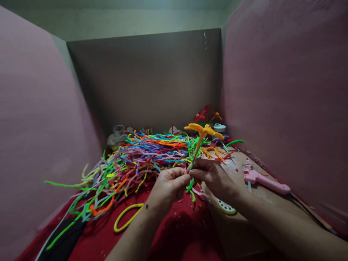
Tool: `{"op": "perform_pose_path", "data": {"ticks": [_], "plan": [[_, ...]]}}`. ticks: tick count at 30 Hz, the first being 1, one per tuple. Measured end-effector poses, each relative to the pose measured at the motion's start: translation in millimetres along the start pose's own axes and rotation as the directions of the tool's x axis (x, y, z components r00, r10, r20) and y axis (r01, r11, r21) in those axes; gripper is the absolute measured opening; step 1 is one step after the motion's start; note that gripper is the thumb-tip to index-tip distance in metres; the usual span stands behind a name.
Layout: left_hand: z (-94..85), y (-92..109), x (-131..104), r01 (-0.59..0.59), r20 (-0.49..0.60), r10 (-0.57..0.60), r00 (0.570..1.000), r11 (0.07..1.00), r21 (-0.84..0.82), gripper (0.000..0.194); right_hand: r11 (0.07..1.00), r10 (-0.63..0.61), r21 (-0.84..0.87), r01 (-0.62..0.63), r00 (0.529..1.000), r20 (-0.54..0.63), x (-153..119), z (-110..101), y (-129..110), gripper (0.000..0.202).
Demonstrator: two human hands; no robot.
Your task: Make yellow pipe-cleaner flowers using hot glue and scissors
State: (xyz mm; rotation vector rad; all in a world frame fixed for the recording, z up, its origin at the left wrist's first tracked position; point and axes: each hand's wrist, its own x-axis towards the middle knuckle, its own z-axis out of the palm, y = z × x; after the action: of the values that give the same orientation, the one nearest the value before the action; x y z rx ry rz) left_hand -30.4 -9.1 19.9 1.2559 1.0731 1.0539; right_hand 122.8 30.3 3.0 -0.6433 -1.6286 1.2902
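Observation:
A yellow-orange pipe-cleaner flower [200, 139] stands upright above my two hands, its petals spread at the top and its stem running down to my fingers. My right hand [213, 177] is closed in a pinch round the lower stem. Close beside it, my left hand [172, 184] has thumb and forefinger pressed together at the stem's bottom end, the fingertips of both hands nearly touching. Part of the stem is hidden by the fingers. Behind the hands lies a large heap of coloured pipe cleaners [152, 152].
A pink glue gun [268, 181] lies on a board [240, 232] at the right, its cord trailing away. Near it are a yellow-rimmed disc [227, 207] and orange petal pieces [208, 153]. A yellow loop [116, 221] rests on red cloth [179, 232]. Red flowers [199, 116] stand behind.

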Motion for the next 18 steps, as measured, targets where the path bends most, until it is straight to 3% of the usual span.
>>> {"op": "perform_pose_path", "data": {"ticks": [4,10,18], "plan": [[2.7,-6.7,-0.1,-0.042,-0.032,0.045,0.998,0.995,0.087,0.021,0.998,0.022,0.058,-0.021,1.0,-0.017,-4.4,2.1,1.4,0.013],[2.4,-13.1,-0.3,-0.038,-0.024,0.041,0.999,0.994,0.101,0.021,1.0,0.017,0.008,-0.017,0.998,-0.055,-6.4,2.4,3.1,0.014],[-1.3,-16.9,-1.2,-0.039,0.028,0.037,0.999,0.997,0.068,0.02,0.99,0.044,0.133,-0.045,0.999,0.011,-7.0,2.0,3.7,0.011]]}}
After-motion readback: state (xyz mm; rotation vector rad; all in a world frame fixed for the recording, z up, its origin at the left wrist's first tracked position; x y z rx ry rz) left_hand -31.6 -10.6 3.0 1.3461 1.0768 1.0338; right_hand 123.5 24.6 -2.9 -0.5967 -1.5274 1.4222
